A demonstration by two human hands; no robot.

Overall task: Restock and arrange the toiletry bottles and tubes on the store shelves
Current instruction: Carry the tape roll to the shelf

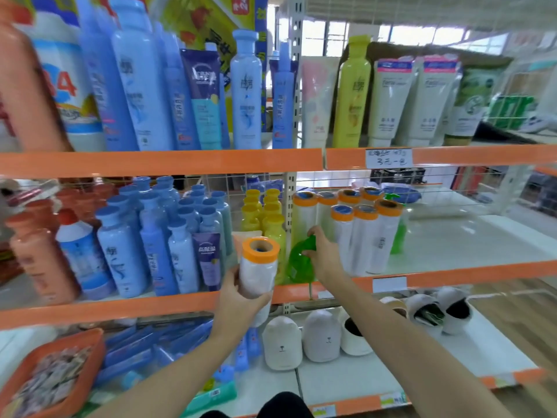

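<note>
My left hand grips a white roll with an orange top, held upright in front of the middle shelf's orange edge. My right hand holds a green translucent bottle standing at the front of the middle shelf. Right behind it stand several matching white rolls with orange tops. Yellow bottles and blue bottles fill the shelf to the left. On the top shelf stand blue bottles, a yellow-green bottle and white tubes.
An orange bottle stands at the far left of the middle shelf. The middle shelf's right part is bare white. Below are white bear-faced containers, blue packs and an orange basket of small packets.
</note>
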